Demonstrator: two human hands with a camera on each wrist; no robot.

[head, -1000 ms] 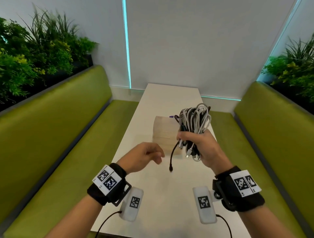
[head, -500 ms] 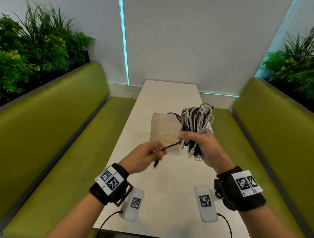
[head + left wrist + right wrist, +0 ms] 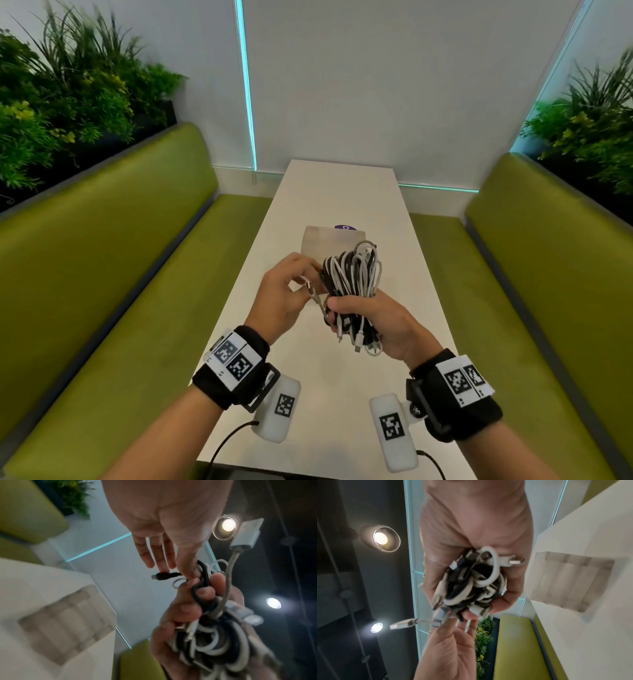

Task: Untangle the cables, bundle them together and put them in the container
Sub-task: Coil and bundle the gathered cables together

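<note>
Cables (image 3: 352,284) being bundled above the table (image 3: 339,192).
Right hand (image 3: 373,325) is gripping the bundle; left hand (image 3: 284,294) is pinching a black cable end (image 3: 164,576).

Even, bright daylight fills the head view, bending at its edges. Both wrist views are dimmer and motion-blurred, with glaring ceiling spotlights (image 3: 228,525) against dark ceiling.

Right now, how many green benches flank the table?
2. One green upholstered bench runs along the left side of the long white table; the other bench runs along its right side. More seating behind the camera would be hidden.
</note>
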